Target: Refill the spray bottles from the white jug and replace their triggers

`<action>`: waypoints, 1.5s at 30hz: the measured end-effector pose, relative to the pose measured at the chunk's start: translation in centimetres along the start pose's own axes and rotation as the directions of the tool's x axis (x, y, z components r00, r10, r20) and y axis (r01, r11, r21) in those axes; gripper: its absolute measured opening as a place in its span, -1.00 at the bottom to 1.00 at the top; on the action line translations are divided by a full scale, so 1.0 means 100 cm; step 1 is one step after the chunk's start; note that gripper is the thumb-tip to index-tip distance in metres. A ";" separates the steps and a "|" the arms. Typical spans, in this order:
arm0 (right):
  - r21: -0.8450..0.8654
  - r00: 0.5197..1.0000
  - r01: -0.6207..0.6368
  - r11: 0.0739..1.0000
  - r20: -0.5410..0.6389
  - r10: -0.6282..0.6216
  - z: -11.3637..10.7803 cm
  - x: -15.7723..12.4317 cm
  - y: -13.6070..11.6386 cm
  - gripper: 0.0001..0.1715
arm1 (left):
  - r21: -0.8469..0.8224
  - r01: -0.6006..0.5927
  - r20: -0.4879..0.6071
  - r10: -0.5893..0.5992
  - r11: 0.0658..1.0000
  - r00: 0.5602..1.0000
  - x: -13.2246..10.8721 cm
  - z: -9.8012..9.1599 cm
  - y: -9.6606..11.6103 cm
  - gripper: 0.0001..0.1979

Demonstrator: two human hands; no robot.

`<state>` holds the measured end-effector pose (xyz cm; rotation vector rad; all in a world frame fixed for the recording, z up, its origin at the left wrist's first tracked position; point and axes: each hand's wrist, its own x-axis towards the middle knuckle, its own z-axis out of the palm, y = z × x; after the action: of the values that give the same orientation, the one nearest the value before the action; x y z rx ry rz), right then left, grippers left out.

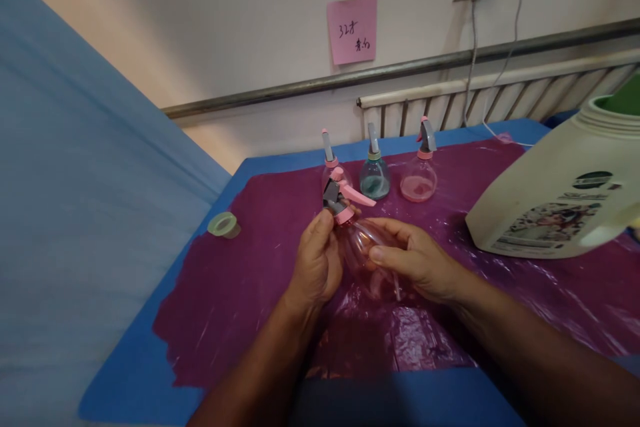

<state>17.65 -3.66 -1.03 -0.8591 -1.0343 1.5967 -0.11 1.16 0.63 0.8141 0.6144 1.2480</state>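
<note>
A clear pink spray bottle (363, 243) lies tilted between my hands above the purple plastic sheet (240, 287). My left hand (315, 263) is closed round its pink and grey trigger head (340, 199) at the neck. My right hand (415, 257) wraps round the bottle's round body from the right. Three more small spray bottles stand in a row behind: a pink one (330, 163) partly hidden by the held head, a teal one (375, 173) and a pink one (420, 177).
A large white jug (555, 207) with a green opening lies at the right on the sheet. A pale green cap (223, 224) sits at the sheet's left edge. Blue cloth covers the table and the left side. A pink note (352, 30) hangs on the wall.
</note>
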 end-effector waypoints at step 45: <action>-0.211 0.996 0.077 0.975 -0.030 -0.085 -0.005 0.003 0.001 -0.22 | 0.141 -0.036 -0.016 0.038 0.989 0.999 -0.002 0.000 0.007 -0.56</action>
<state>17.95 -3.29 -1.36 -0.9718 -1.2101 1.4146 -0.59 1.01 1.22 0.9358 0.7118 1.2576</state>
